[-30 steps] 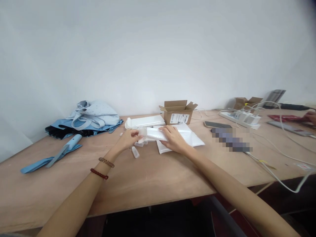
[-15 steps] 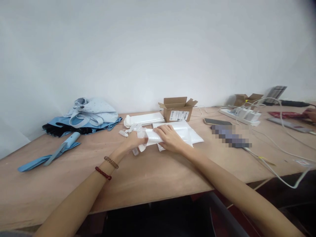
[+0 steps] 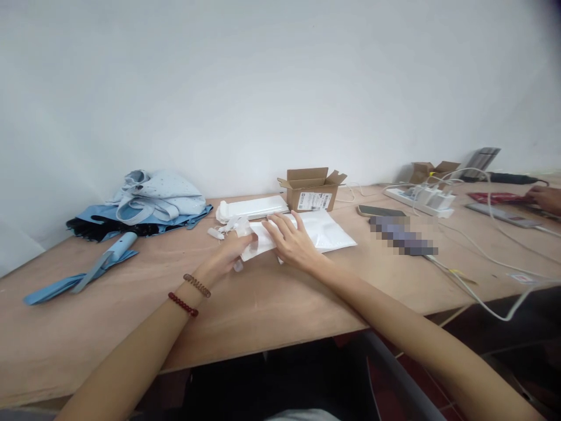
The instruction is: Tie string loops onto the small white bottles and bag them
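Observation:
A glossy white plastic mailer bag (image 3: 331,231) lies on the table in front of me. My left hand (image 3: 232,247) is closed on its left end, thumb on top. Crumpled translucent plastic (image 3: 241,225) and a small white piece (image 3: 215,233) sit against that hand; what else its fingers hold is hidden. Flat across the bag rests my right hand (image 3: 291,241), palm down with the fingers spread. Just behind the bag is a flat white package (image 3: 254,207), and an open cardboard box (image 3: 309,190) with a printed label stands beside it.
On the left are a pale blue cloth bag (image 3: 160,196) and a blue umbrella (image 3: 118,248). A phone (image 3: 380,211), a blurred-out item (image 3: 403,237) and a power strip (image 3: 421,202) with chargers and cables lie to the right. Another person's hand (image 3: 546,197) shows at the far right.
My right hand's fingers have spread and flattened over the bag. The folded part of the bag under them now lies flatter. My left hand keeps its hold on the end.

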Demonstrator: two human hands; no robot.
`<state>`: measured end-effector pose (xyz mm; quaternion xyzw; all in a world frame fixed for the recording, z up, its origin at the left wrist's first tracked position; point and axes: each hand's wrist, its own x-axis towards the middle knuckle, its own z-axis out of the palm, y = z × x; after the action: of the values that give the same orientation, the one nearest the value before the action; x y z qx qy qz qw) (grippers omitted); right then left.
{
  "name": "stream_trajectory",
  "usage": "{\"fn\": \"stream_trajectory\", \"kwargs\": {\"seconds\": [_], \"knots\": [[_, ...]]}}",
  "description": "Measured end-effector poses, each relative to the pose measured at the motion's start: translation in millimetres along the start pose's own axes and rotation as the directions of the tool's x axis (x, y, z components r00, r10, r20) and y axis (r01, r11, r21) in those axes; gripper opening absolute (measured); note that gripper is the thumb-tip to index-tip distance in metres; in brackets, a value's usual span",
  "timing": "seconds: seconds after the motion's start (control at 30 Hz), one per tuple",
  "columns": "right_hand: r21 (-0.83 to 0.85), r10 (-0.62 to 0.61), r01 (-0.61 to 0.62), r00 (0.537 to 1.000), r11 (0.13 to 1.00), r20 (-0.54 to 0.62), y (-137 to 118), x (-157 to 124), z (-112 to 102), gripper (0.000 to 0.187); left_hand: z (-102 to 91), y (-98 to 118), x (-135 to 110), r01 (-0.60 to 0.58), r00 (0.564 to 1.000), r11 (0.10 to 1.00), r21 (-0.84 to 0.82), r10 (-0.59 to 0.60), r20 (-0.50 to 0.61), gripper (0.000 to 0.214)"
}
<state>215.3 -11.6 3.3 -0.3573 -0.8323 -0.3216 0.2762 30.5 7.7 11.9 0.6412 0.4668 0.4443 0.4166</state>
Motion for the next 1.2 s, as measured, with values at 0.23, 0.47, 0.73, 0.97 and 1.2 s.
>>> {"fn": "stream_trajectory", "kwargs": {"seconds": [0.23, 0.47, 0.73, 0.97, 1.2], "knots": [[-0.044, 0.068, -0.069, 0.998, 0.997, -0.018, -1.9, -0.8, 8.8, 0.042, -6.2, 5.5, -0.2, 0.245, 0.968, 0.926, -0.286, -0.22, 0.118, 0.034], [-0.001, 0.114, -0.114, 0.993, 0.993, 0.028, 4.4, -1.3, 8.6, 0.038, -12.8, 7.5, 2.5, 0.201, 0.979, 0.935, -0.291, -0.194, 0.054, 0.031], [0.013, 0.094, -0.095, 0.995, 0.995, 0.03, 8.9, -3.0, 15.1, 0.029, -17.0, 12.1, 1.6, 0.156, 0.987, 0.952, -0.264, -0.159, 0.011, 0.043], [0.014, 0.04, -0.039, 0.999, 0.999, -0.016, 13.8, -5.3, 17.3, 0.029, -12.7, 13.9, -0.7, -0.153, 0.982, 0.988, -0.002, 0.153, 0.111, 0.031], [0.092, 0.027, -0.024, 0.999, 0.995, -0.03, 15.9, -5.6, 14.6, 0.026, -9.4, 7.5, -7.2, -0.536, 0.834, 0.691, 0.486, 0.523, 0.175, 0.027]]}}
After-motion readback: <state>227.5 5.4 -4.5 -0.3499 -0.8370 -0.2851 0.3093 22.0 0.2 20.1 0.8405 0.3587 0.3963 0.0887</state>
